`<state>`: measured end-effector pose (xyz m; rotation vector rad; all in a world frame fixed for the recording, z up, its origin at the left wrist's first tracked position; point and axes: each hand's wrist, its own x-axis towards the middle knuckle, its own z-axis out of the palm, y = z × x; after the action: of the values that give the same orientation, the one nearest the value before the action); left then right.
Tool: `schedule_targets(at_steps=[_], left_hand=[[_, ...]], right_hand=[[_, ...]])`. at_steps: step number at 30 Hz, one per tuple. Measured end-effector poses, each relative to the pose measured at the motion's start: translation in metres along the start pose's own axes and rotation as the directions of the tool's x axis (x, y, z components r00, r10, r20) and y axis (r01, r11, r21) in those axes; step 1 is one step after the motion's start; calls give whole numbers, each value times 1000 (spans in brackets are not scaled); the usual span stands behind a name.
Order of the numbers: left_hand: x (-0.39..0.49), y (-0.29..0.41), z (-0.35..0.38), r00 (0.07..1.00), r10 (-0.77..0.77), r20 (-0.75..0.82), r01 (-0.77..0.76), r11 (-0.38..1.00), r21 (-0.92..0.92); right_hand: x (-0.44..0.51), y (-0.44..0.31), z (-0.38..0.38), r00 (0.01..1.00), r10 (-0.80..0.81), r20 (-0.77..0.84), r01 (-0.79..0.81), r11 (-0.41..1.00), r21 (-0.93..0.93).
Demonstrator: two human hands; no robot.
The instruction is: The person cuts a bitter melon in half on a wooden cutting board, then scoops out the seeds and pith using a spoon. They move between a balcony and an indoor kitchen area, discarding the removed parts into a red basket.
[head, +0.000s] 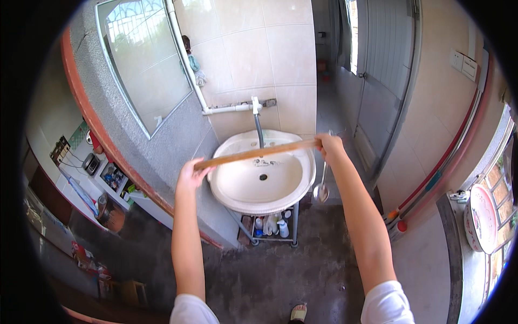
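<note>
A long flat wooden stick [255, 154] spans the space above a white washbasin [243, 186], its right end a little higher than its left. My left hand [190, 173] holds the left end near the basin's left rim. My right hand [330, 149] is closed around the right end, beyond the basin's right rim. From below my right hand a metal spoon or ladle [321, 192] hangs with its bowl down; how its handle is held is hidden. A white tap [255, 105] with a grey hose [259, 129] stands behind the stick.
A metal stand under the basin holds several bottles [283, 229]. A framed mirror [149, 69] leans out at the upper left. At the right, an enamel basin [481, 218] rests on a ledge by the window, and long poles [435, 182] stand against the wall. A grey door [384, 69] is behind.
</note>
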<state>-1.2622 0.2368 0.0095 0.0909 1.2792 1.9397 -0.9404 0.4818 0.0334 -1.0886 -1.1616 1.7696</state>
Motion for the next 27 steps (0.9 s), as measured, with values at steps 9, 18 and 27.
schedule_targets(at_steps=[9,18,27], left_hand=[[-25,-31,-39,995,90,-42,-89,996,18],[-152,-198,-63,974,-16,227,9,999,31],[-274,-371,61,614,-426,665,405,893,198]], right_hand=[[-15,52,-2,999,-42,-30,38,990,-133],[-197,124,-179,993,76,-88,-73,997,38],[-443,148,-391,795,-118,-595,127,992,-28]])
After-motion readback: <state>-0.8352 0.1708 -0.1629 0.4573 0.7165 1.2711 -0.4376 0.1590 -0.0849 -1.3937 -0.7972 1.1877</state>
